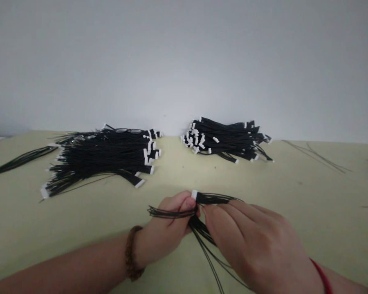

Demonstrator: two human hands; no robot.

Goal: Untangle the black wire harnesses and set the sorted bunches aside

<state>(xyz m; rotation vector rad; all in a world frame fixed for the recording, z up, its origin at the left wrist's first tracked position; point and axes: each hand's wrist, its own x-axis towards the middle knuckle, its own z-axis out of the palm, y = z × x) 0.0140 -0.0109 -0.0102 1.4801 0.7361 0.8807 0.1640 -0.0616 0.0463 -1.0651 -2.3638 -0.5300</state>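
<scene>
Two hands work on one small bundle of black wires [207, 199] near the middle of the table [294, 183], at the near side of the view. Its white connector [194, 194] sits at the bundle's far left end, just above the left hand [164, 232], and the short, thick part of the bundle runs rightward from there, over the top of the right hand [254, 245]. The left hand is closed, thumb and fingers pinching wires that stick out leftward. The right hand's fingers lie together against the bundle, though how tightly is hard to tell. Loose ends fan toward the near side beneath the hands, and the frame cuts them off. Beyond, a left heap of wires [101, 157] and a right heap of wires [223, 141] lie well apart from the hands. Something like eyeglasses [129, 130] behind the left heap is too dim to make out.
</scene>
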